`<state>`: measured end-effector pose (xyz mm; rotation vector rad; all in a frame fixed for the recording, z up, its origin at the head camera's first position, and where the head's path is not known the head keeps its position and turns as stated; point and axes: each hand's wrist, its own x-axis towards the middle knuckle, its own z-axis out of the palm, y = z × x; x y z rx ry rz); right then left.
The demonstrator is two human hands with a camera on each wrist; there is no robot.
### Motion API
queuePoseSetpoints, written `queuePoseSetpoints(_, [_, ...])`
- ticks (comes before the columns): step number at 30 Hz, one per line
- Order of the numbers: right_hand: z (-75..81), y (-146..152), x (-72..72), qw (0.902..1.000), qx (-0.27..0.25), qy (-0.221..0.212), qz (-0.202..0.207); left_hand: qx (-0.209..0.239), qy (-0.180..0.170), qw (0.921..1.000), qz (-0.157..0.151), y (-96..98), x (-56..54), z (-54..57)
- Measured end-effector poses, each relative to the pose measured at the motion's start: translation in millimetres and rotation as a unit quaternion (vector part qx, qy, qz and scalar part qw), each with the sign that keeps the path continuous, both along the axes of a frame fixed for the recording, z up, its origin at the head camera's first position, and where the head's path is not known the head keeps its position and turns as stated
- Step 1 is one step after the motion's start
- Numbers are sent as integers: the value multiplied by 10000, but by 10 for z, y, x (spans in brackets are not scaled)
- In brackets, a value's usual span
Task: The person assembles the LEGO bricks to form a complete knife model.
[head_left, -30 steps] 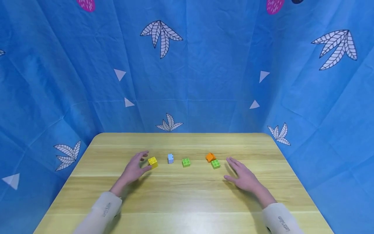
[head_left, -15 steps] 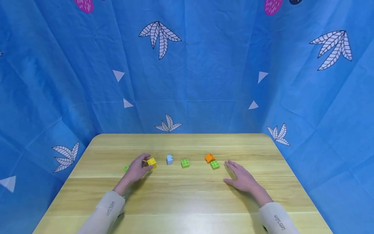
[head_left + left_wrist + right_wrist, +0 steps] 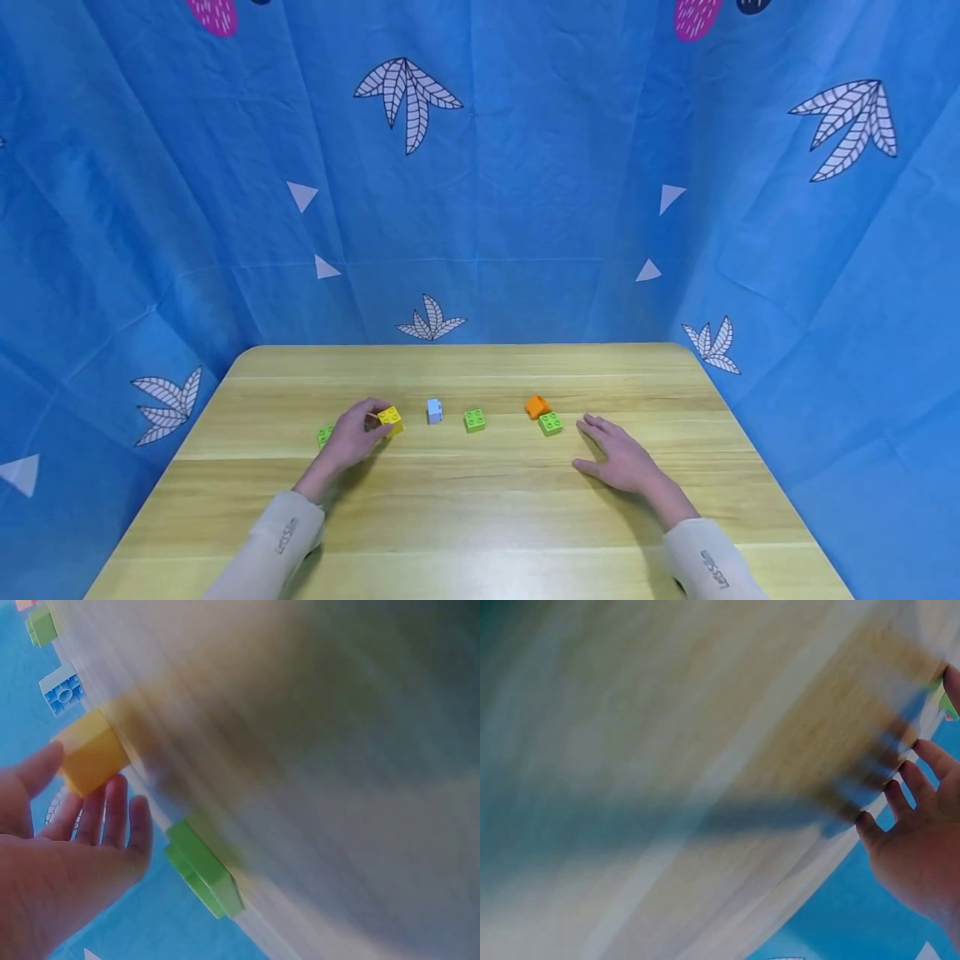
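Observation:
My left hand pinches a yellow toy brick between thumb and fingers at the left of the table; the left wrist view shows the thumb on one side of the yellow brick and fingertips on another. Behind that hand lies a green brick, partly covered by it in the head view. To the right of the yellow brick stands a light blue brick with its studs facing sideways. My right hand rests on the table with fingers spread, holding nothing, beside a green brick.
Another green brick sits near the table's middle. An orange brick, tipped over, lies against or just behind the right-hand green one. The wooden table ends at a blue patterned curtain at the back and sides.
My left hand's fingers have closed onto the yellow brick, and the green brick behind that hand has come into view. My right hand has lowered slightly.

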<state>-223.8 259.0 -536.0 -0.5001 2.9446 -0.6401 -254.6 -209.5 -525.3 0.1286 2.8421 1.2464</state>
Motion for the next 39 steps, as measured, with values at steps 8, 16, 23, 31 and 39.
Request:
queuePoseSetpoints(8, [-1,1,-6,10000,33,-35,-27,-58,-2,10000,17,18,10,2])
queuePoseSetpoints(16, [-36,8,-6,9999,9,134,62,-92,60,9999,-30,23,16,-15])
queuePoseSetpoints(23, [-43,21,-19,9999,61,137,70,-28,210,9996,-169,78,36,9])
queuePoseSetpoints(31, [20,2,-11,10000,89,-24,4,81,137,9993,-338,286,110,81])
queuePoseSetpoints(39, [-4,-1,-13,10000,72,-2,1,240,239,9972,-671,541,261,78])
